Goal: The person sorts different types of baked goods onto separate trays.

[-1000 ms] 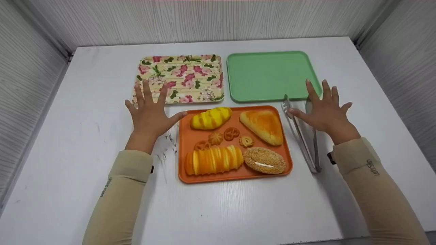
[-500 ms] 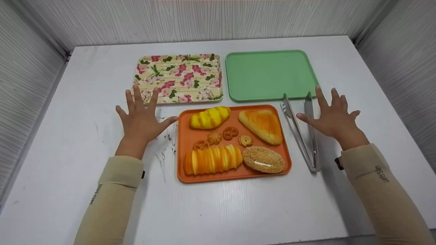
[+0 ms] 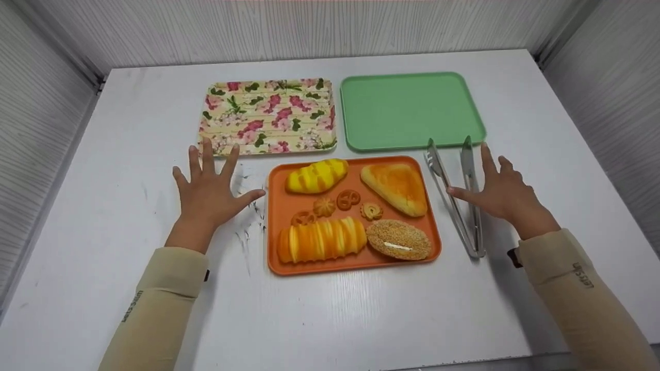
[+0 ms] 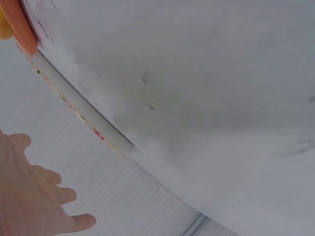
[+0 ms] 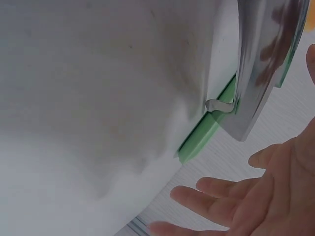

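Observation:
My left hand (image 3: 209,198) is spread, holding nothing, left of the orange tray (image 3: 276,206) and just below the floral tray (image 3: 273,117). My right hand (image 3: 502,195) holds nothing; its thumb overlaps the metal tongs (image 3: 468,159) in the head view. In the right wrist view, the tongs (image 5: 258,59) appear beside the fingers, apart from them. On the orange tray lie a yellow bread (image 3: 317,176), a triangular bread (image 3: 396,188), a ridged loaf (image 3: 322,240), a sesame bun (image 3: 398,238), pretzels (image 3: 348,200) and cookies (image 3: 371,211).
A green tray (image 3: 412,111) stands at the back right, beside the floral one. The tongs' tips reach its front edge. All of this is on a white table (image 3: 319,314) with light panelled walls (image 3: 319,31) behind and at the sides.
Both hands have drawn back toward the body and apart, the left to the left and the right to the right. The right hand's fingers are less spread. Trays, breads and tongs stay put.

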Demonstrator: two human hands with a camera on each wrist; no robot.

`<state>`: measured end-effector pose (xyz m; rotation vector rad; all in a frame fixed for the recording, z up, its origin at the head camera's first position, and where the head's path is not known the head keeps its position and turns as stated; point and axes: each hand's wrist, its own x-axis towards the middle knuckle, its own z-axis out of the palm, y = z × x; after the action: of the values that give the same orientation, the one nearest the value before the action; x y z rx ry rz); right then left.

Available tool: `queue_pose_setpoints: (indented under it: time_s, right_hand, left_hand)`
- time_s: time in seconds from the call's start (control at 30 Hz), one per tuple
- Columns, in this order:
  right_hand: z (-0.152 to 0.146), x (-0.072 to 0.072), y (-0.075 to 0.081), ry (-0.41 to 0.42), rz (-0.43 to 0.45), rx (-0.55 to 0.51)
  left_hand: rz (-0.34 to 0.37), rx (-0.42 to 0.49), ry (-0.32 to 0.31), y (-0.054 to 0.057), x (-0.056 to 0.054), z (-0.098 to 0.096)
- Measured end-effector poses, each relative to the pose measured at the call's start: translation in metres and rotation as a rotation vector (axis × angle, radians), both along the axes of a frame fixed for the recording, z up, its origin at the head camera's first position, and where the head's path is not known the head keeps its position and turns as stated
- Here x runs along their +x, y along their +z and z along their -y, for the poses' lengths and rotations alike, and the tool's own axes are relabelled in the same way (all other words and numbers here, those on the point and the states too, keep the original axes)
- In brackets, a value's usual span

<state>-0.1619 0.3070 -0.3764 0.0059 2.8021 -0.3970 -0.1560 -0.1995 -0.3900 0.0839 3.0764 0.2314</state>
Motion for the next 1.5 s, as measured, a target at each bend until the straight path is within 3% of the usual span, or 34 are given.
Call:
queue_pose_setpoints:
  time_s: [0.57,1.13,1.5]
  right_hand:
    - [0.005,0.009,-0.012,-0.027,0.039,-0.221]
    - [0.006,0.012,-0.012,-0.065,0.057,-0.31]
    - [0.01,0.011,-0.013,-0.048,0.035,-0.304]
  left_hand:
    - [0.1,-0.029,-0.139,-0.011,0.003,-0.009]
    - [0.185,-0.019,-0.263,-0.019,0.0,-0.015]
    - [0.214,-0.002,-0.323,-0.022,0.003,-0.013]
